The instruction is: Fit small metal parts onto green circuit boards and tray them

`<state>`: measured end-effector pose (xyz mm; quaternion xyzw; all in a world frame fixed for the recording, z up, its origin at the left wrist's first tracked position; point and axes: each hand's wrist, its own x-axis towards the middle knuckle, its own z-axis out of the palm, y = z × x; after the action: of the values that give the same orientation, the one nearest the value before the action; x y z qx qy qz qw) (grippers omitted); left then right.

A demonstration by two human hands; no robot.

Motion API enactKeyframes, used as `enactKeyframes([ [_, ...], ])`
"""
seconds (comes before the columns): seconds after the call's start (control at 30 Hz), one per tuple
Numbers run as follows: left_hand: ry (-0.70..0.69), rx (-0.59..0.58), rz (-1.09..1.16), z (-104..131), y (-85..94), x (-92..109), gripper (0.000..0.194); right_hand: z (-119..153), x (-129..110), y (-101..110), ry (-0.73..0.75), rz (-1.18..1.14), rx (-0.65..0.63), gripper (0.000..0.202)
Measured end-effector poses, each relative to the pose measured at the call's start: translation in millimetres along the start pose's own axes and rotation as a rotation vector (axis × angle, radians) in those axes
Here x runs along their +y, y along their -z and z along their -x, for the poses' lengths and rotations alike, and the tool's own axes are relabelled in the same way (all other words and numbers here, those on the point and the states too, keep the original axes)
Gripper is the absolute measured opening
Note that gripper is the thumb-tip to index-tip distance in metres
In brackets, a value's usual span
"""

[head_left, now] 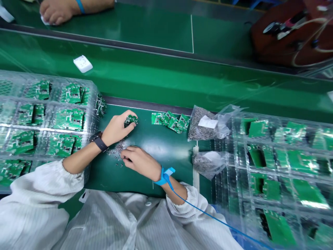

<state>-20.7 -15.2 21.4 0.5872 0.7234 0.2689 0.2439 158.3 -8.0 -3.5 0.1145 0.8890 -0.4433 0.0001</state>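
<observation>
My left hand [118,128], with a dark watch on its wrist, is closed around a green circuit board [130,120] above the work mat. Just below it, my right hand [137,159] has its fingers bent down at the edge of a pile of tiny components [118,148]. Its fingertips are pressed together, and whatever sits between them is too small to make out. A blue wrist strap [163,176] with a cord circles the right wrist. Several more circuit boards [171,120] lie loosely overlapped to the right of my left hand.
Clear trays [91,100] of circuit boards stand on the left, and more trays [235,139] on the right. Two bags of small parts, one upper [200,118] and one lower [204,161], lie beside the right trays. Across the bench rests another person's hand [58,11].
</observation>
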Motion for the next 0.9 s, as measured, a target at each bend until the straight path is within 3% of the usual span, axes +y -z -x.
enactKeyframes([
  [0.23, 0.007, -0.016, -0.012, 1, -2.0, -2, 0.022, 1, -9, -14, 0.051, 0.145, -0.068, 0.004],
  [0.43, 0.018, -0.026, -0.007, 1, -1.2, -1, 0.022, 5, -18, -27, 0.064, 0.380, -0.048, 0.009],
  [0.53, 0.013, -0.027, -0.006, 1, -0.6, 0, 0.021, 6, -16, -26, 0.086, 0.362, -0.039, 0.009],
  [0.6, 0.011, -0.021, -0.009, 1, -0.3, 0, 0.021, 5, -11, -22, 0.089, 0.208, -0.022, 0.008],
  [0.7, -0.005, -0.002, -0.004, 1, -0.1, -1, 0.020, 2, 4, -12, 0.034, -0.218, 0.066, 0.007],
  [0.8, -0.012, 0.001, 0.014, 1, -0.1, -1, 0.019, -1, 23, -3, -0.100, -0.663, 0.320, 0.007],
  [0.9, 0.012, -0.013, 0.023, 2, 0.0, 0, 0.019, -4, 42, 5, -0.204, -0.937, 0.554, 0.021],
])
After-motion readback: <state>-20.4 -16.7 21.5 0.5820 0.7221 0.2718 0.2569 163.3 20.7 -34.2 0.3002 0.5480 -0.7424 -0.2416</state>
